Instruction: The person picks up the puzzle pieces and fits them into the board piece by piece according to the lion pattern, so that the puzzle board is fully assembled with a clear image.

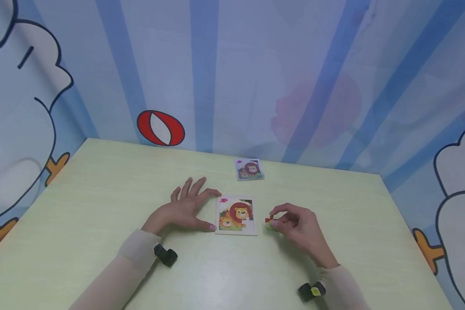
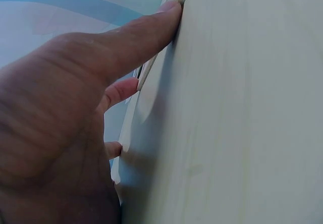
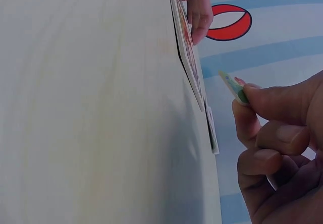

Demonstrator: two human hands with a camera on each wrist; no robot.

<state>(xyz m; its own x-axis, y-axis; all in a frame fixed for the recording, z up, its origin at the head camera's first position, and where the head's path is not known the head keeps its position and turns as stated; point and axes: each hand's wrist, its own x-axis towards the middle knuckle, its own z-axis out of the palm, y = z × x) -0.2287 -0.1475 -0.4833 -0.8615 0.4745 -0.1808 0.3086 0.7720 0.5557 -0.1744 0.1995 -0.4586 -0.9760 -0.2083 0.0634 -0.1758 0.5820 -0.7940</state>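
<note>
A lion jigsaw puzzle in a white frame lies flat on the table, with a white gap at its lower right. My left hand spreads along the puzzle's left side, its index fingertip at the top left corner and its thumb at the bottom left. In the left wrist view, the thumb touches the frame's edge. Just right of the puzzle, my right hand pinches a puzzle piece between thumb and index finger. The right wrist view shows that puzzle piece tilted, apart from the frame, with green on it.
Behind the puzzle lies a small picture card with the same lion design. The pale yellow table meets a blue striped cloth backdrop at its back edge and sides.
</note>
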